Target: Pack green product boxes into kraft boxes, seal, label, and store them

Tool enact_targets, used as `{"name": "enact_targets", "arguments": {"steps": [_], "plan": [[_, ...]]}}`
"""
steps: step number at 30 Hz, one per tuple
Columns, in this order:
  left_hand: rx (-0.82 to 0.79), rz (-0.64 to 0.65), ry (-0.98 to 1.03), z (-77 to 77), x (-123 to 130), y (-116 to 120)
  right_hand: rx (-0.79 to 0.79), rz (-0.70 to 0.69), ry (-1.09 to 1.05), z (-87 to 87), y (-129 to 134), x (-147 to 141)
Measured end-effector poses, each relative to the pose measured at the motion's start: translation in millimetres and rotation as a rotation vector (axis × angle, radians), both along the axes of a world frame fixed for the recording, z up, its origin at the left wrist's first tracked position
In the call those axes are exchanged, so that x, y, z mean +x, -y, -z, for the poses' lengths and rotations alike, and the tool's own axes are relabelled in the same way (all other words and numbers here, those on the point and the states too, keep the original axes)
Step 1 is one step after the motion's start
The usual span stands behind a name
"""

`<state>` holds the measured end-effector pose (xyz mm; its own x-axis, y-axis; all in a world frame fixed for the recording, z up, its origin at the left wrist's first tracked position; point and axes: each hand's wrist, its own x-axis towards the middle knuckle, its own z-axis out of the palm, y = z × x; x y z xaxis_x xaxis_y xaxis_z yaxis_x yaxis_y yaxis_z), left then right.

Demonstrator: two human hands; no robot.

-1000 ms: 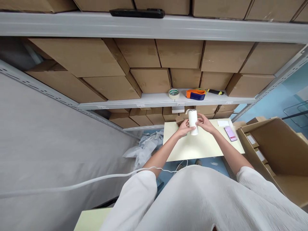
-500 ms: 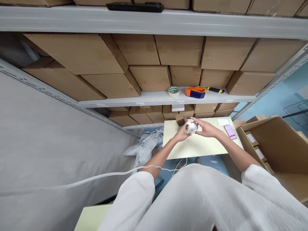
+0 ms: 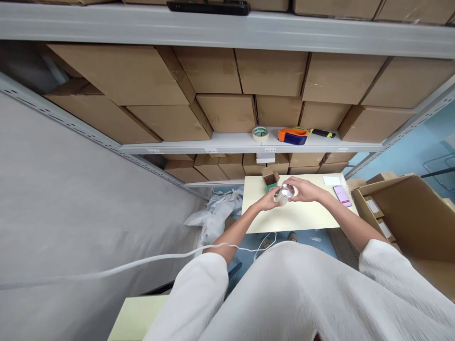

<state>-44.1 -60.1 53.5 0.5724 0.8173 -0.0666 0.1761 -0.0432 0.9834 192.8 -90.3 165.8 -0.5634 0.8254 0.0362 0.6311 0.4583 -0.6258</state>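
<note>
A person in a white short-sleeved top holds a white cylindrical tumbler in both hands over the middle of a pale-yellow table, its shiny, silvery round end tipped up into view. The left hand is curled against the tumbler's left side and the right hand cups its right and far side, fingers parted about as wide as the tumbler; whether its lower end touches the tabletop cannot be told. Just beyond the left hand stands a small open brown-and-green box. At the table's right end lie a smartphone, its screen lit, and, farther back, a white card. On the shelf beyond, from left to right, sit a roll of tape, an orange-and-blue tape dispenser and a black-and-yellow utility knife, in front of stacked cardboard boxes. A large open carton stands to the right of the table; crumpled white sheeting lies to its left, and a white cable crosses the near left.
</note>
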Motion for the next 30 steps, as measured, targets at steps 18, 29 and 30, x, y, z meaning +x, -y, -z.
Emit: {"name": "enact_targets", "arguments": {"steps": [18,29,30], "plan": [[0.236,-0.257,-0.072,31.5,-30.6,-20.1,0.034,0.371,-0.125,9.7,-20.8,-4.0],[0.145,-0.552,-0.445,46.4,-30.0,-65.0,0.127,0.579,-0.278,30.2,-74.7,-42.7],[0.118,-0.539,-0.454,47.3,-29.2,-66.8,0.118,0.564,-0.265,35.2,-77.0,-44.7]]}}
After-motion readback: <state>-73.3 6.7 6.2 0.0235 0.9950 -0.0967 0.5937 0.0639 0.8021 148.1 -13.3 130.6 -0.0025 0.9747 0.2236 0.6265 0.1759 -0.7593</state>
